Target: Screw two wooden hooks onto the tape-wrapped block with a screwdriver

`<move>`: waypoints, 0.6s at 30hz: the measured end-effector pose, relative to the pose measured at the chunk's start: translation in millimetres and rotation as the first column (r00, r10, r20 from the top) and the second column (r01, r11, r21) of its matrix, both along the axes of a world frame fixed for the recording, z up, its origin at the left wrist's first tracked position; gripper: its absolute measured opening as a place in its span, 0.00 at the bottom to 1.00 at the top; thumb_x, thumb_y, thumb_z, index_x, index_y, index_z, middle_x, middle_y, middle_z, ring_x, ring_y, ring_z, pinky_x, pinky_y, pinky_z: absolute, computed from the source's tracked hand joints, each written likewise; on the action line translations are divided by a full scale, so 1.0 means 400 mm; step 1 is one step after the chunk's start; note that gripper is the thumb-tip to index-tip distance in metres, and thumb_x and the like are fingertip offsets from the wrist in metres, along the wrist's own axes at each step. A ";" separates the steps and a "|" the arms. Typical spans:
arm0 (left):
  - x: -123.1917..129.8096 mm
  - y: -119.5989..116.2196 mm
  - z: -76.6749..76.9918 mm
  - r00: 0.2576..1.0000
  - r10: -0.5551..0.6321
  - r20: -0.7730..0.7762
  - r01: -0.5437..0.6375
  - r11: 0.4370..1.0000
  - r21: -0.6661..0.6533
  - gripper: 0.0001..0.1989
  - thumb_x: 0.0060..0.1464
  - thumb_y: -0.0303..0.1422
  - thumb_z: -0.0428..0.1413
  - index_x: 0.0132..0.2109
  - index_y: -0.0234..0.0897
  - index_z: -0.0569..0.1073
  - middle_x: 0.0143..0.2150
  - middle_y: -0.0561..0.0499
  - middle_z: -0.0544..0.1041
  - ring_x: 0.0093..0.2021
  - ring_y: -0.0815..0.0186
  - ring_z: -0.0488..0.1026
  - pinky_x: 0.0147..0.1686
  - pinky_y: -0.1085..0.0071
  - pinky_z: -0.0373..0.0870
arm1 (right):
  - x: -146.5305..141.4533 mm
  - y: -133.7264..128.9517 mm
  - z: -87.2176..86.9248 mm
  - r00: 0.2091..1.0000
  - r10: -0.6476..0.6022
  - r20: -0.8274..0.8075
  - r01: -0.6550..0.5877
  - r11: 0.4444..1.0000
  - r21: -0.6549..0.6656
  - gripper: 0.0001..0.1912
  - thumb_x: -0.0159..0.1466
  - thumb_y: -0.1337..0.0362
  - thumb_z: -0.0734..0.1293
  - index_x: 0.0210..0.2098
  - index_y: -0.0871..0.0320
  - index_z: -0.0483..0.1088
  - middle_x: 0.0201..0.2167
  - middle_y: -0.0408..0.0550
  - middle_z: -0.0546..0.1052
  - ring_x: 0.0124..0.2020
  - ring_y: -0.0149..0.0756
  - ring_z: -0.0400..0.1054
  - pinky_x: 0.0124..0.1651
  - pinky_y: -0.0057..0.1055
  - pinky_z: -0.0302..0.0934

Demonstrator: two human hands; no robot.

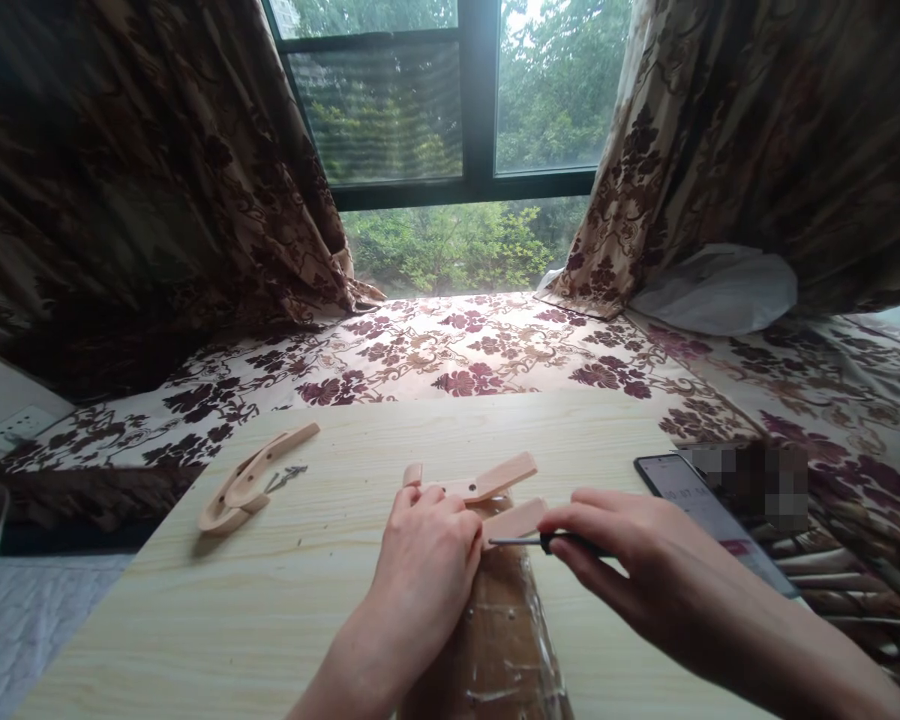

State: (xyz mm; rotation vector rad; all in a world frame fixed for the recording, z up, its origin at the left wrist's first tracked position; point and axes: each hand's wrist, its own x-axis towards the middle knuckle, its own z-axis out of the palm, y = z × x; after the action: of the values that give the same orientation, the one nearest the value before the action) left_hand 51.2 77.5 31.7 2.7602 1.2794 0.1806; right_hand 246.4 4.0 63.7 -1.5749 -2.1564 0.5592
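Note:
My left hand [431,555] is closed over pale wooden pieces, pressing them on a brown cardboard box [487,640] wrapped in clear tape. One wooden piece [506,477] with a dark hole sticks out beyond my fingers, and a second wooden arm [521,518] points to the right. My right hand [637,540] grips a screwdriver [516,541] with a dark handle. Its metal shaft points left, and the tip is at the wood beside my left hand. My left fingertips and the wood under them are hidden.
Curved wooden parts [251,485] with dark holes lie at the table's left, with several screws [286,478] beside them. A phone [712,520] lies at the right edge of the light wooden table [330,620]. Behind are a floral cloth [465,350] and a white plastic bag [720,290].

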 end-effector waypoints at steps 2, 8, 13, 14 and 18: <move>-0.002 0.001 0.000 1.000 0.000 0.004 0.000 1.000 0.002 0.12 0.58 0.30 0.49 0.30 0.42 0.74 0.31 0.54 0.75 0.39 0.63 0.68 0.55 0.53 0.55 | -0.010 0.018 -0.001 1.000 0.025 -0.003 -0.025 0.999 0.038 0.09 0.67 0.64 0.59 0.39 0.51 0.71 0.32 0.42 0.73 0.32 0.32 0.66 0.36 0.29 0.55; -0.006 -0.003 -0.004 1.000 0.000 0.011 0.000 1.000 0.013 0.12 0.58 0.30 0.49 0.29 0.42 0.74 0.31 0.55 0.75 0.39 0.63 0.67 0.57 0.53 0.52 | -0.024 0.043 -0.002 0.996 0.090 0.013 -0.091 0.991 0.102 0.09 0.66 0.65 0.61 0.38 0.54 0.74 0.30 0.42 0.72 0.29 0.30 0.64 0.33 0.27 0.53; -0.005 -0.002 -0.007 1.000 0.002 0.008 -0.002 1.000 0.004 0.12 0.58 0.32 0.49 0.29 0.42 0.74 0.32 0.54 0.75 0.40 0.62 0.67 0.56 0.53 0.53 | -0.034 0.049 0.020 0.988 0.154 0.010 -0.154 0.978 0.142 0.09 0.65 0.69 0.62 0.37 0.54 0.74 0.31 0.42 0.73 0.30 0.28 0.64 0.34 0.24 0.54; -0.005 -0.001 -0.007 1.000 0.004 0.006 -0.004 1.000 0.000 0.11 0.58 0.32 0.49 0.30 0.42 0.74 0.32 0.54 0.75 0.40 0.62 0.67 0.56 0.52 0.53 | -0.036 0.052 0.026 0.985 0.172 0.016 -0.173 0.972 0.157 0.08 0.64 0.70 0.63 0.36 0.55 0.74 0.31 0.42 0.72 0.30 0.27 0.64 0.34 0.23 0.54; -0.004 0.000 -0.005 1.000 0.011 0.004 -0.011 1.000 -0.011 0.10 0.58 0.32 0.50 0.30 0.42 0.74 0.33 0.54 0.76 0.40 0.62 0.68 0.57 0.52 0.52 | -0.040 0.061 0.043 0.975 0.214 0.062 -0.223 0.951 0.215 0.08 0.64 0.72 0.63 0.32 0.56 0.72 0.29 0.42 0.70 0.28 0.27 0.62 0.31 0.22 0.53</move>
State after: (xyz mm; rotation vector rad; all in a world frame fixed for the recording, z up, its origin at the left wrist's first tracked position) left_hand 49.5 77.3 29.6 2.7429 1.2911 0.1793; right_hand 230.2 28.3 80.9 -1.2483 -2.3477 0.3421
